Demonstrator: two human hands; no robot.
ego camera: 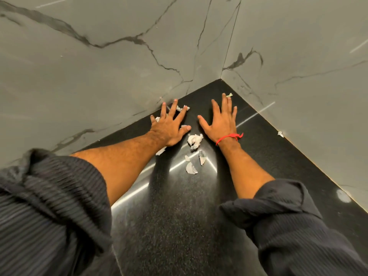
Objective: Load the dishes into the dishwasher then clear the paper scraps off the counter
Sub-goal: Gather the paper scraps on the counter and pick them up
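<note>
Sleeves: I see dark ribbed sleeves (49,206) pushed up both forearms, I'd guess to keep cloth off the mess.
Counter: black speckled counter (179,226), glossy, running into a corner.
Near scraps: torn scraps (191,168) lie between my wrists, and a crumpled wad (194,140) sits just ahead of them.
Left hand: my left hand (169,128) lies flat, fingers spread; bits of paper show at its fingertips and edge. It holds nothing.
Right hand: my right hand (221,122) is flat too, fingers straight and slightly apart, a red thread (229,137) at the wrist, one bit of paper at its fingertips.
Why: both palms seem set beyond the litter to rake it back toward me.
Stray scrap: one piece (280,134) against the right wall, well apart.
Walls: grey veined walls (119,66) meet at the corner.
Writing: none that I can read.
</note>
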